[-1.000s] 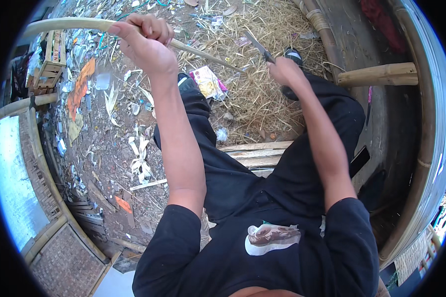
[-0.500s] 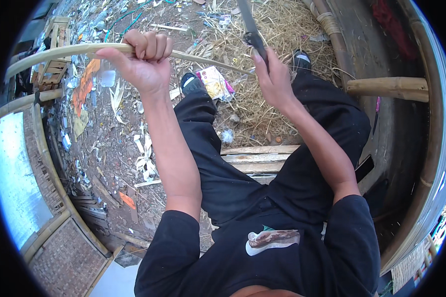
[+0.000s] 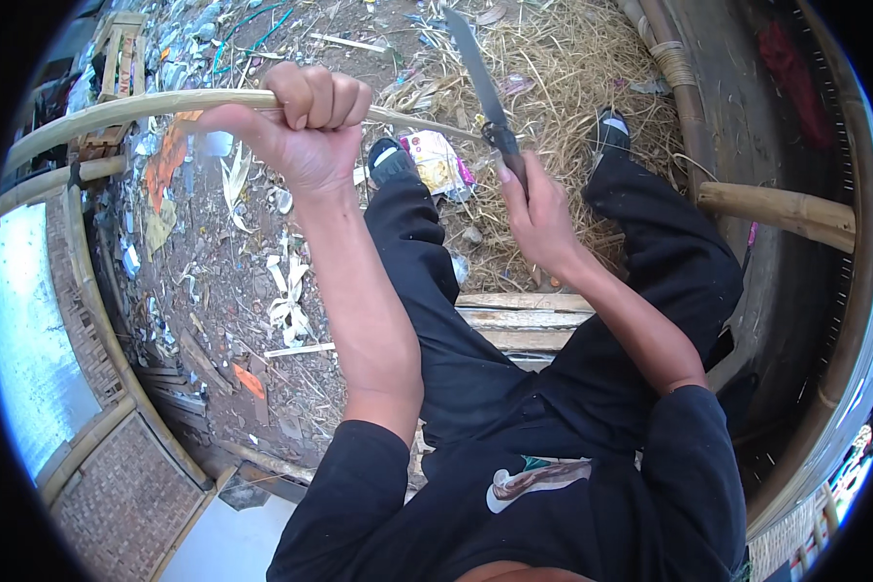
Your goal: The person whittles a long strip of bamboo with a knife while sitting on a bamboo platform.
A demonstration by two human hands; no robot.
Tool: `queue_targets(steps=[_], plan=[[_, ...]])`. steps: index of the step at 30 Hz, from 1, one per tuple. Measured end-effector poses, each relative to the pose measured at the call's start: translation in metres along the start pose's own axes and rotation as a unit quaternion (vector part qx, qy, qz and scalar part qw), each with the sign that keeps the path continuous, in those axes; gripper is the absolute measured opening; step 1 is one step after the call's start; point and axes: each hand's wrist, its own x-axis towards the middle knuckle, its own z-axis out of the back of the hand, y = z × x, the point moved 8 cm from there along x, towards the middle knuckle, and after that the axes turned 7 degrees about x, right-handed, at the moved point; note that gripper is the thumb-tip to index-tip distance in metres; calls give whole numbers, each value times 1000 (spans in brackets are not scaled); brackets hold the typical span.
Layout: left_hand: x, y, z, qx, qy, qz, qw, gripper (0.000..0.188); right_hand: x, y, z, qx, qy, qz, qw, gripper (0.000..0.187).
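My left hand (image 3: pixel 315 131) is closed in a fist around a long pale bamboo strip (image 3: pixel 165 102), its thumb lying along it. The strip curves off to the far left, and its thin end runs right toward the knife. In my right hand (image 3: pixel 541 213) is the dark handle of a large machete-like knife (image 3: pixel 477 76). Its long grey blade points up and a little left. The strip's right end meets or passes behind the knife near the handle; I cannot tell whether they touch.
Dry straw shavings (image 3: pixel 563 58) cover the ground between and beyond my feet. A wooden slatted surface (image 3: pixel 524 318) lies between my legs. A bamboo pole (image 3: pixel 781 213) juts in at the right. Litter and a colourful wrapper (image 3: pixel 438 163) lie about; a woven bamboo panel (image 3: pixel 131 495) stands at lower left.
The knife has come lower and tilted further left, so its whole blade now shows. My left hand and the strip sit slightly further right in the picture, as the whole view has shifted.
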Motion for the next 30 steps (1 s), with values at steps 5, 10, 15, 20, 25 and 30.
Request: queue_targets(steps=[5,10,15,20,25,30], plan=[[1,5,-13,8,-1,7,1000,70,-19,32,10,92,-80,119,985,17],[3,12,-31,5,39,4,999,69,-9,-24,-18,-22,3,-24,999,20],[1,7,-25,53,-15,6,998,70,0,-20,-7,-14,9,-74,997,17],[4,12,-36,79,-20,0,997,69,-7,-1,-1,96,-125,57,986,18],[1,12,-31,76,-33,-1,997,68,-2,-12,-17,14,25,-163,986,21],[1,16,-47,80,-16,7,997,68,-1,35,9,68,-118,69,988,21]])
